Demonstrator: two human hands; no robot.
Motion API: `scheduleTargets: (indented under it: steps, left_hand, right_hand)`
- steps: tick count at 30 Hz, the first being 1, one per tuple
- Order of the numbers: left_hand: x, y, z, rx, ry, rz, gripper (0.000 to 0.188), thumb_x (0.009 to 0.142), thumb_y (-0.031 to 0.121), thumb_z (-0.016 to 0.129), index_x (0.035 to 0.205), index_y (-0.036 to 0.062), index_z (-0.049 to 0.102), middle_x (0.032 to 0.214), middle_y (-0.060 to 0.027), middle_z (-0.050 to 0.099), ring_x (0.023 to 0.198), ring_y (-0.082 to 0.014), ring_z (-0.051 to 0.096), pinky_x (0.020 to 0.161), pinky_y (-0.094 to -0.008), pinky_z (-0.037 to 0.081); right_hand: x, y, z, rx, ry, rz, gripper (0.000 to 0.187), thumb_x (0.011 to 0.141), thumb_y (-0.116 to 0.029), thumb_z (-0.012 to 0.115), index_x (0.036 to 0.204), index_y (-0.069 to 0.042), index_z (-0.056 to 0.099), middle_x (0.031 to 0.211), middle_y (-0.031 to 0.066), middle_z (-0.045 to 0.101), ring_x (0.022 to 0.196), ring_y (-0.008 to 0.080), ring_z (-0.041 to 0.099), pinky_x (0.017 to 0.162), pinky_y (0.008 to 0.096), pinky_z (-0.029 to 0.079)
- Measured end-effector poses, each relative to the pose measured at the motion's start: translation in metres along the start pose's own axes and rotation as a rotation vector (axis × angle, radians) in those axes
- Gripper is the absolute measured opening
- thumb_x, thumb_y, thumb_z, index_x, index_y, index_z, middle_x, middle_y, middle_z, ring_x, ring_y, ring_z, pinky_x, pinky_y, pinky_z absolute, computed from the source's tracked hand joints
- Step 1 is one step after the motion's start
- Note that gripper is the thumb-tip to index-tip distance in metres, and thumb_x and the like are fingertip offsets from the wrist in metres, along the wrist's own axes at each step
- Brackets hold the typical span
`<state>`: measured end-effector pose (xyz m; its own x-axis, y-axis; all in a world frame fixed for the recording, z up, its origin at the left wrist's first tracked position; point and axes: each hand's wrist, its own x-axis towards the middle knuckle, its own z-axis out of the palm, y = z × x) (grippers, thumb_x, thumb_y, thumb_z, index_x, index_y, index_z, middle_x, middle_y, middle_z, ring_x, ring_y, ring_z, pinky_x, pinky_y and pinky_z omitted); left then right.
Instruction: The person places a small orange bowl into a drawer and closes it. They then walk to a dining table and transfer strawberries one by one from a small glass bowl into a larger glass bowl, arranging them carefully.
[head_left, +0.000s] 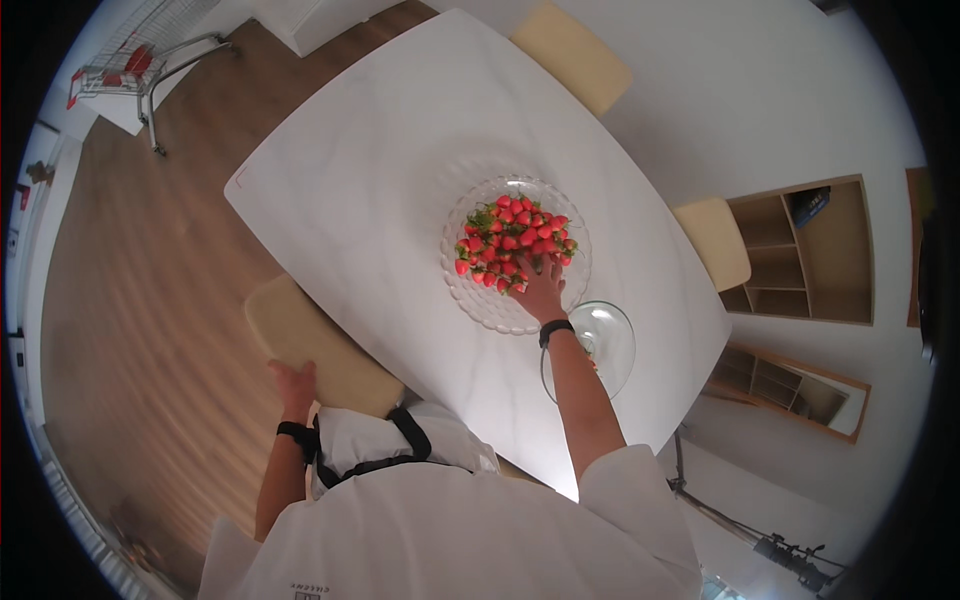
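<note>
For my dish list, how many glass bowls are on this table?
2: a scalloped bowl holding strawberries, and a plain bowl beside it, partly covered by the right forearm. No others show.

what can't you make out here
All in the head view:
Fingertips of the right hand: hidden among the strawberries, so any grip is unclear.
Contents of the clear bowl: partly covered by the right forearm.
Shopping cart: cut off by the upper edge.
Left hand: contact with the chair too fine to tell.
</note>
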<state>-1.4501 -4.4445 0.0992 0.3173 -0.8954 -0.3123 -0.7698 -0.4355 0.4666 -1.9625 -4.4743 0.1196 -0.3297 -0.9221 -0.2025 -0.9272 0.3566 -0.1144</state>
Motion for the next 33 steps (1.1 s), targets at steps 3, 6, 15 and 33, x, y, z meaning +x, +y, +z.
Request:
scheduleTargets:
  steps: [3,6,15,33]
  left_hand:
    - [-0.001,0.003,-0.003,0.004,-0.027,-0.044,0.084,0.073,0.029,0.067,0.125,-0.0166,0.019,0.107,-0.0327,0.053,0.1,-0.044,0.055,0.086,-0.0444,0.045]
    - [-0.005,0.021,-0.011,-0.061,-0.055,-0.078,0.08,0.073,0.027,0.067,0.123,-0.0145,0.021,0.106,-0.0332,0.053,0.099,-0.0442,0.055,0.085,-0.0449,0.046]
    - [-0.003,0.005,0.001,-0.136,-0.007,0.018,0.079,0.074,0.023,0.066,0.124,-0.0155,0.018,0.105,-0.0349,0.053,0.098,-0.0469,0.054,0.084,-0.0438,0.046]
    - [-0.001,-0.008,0.008,-0.039,0.009,-0.012,0.085,0.074,0.028,0.068,0.127,-0.0166,0.019,0.111,-0.0345,0.051,0.103,-0.0437,0.053,0.087,-0.0433,0.044]
  right_hand:
    - [0.012,-0.009,0.019,-0.104,-0.008,-0.006,0.062,0.072,-0.034,0.068,0.129,-0.025,0.046,0.136,0.0165,0.03,0.125,0.0426,0.027,0.089,0.0601,0.038]
    - [0.013,0.003,0.045,-0.116,0.098,-0.076,0.056,0.074,-0.029,0.065,0.126,-0.025,0.047,0.129,0.0152,0.035,0.12,0.0396,0.033,0.086,0.0572,0.04]
    - [-0.033,0.054,0.028,-0.125,0.262,-0.193,0.036,0.072,-0.02,0.062,0.107,-0.014,0.057,0.113,0.0113,0.047,0.11,0.0316,0.042,0.087,0.0488,0.037]
    - [-0.06,0.043,0.007,0.159,0.31,-0.064,0.048,0.075,-0.024,0.066,0.118,-0.011,0.05,0.127,0.017,0.04,0.119,0.0377,0.035,0.097,0.0527,0.032]
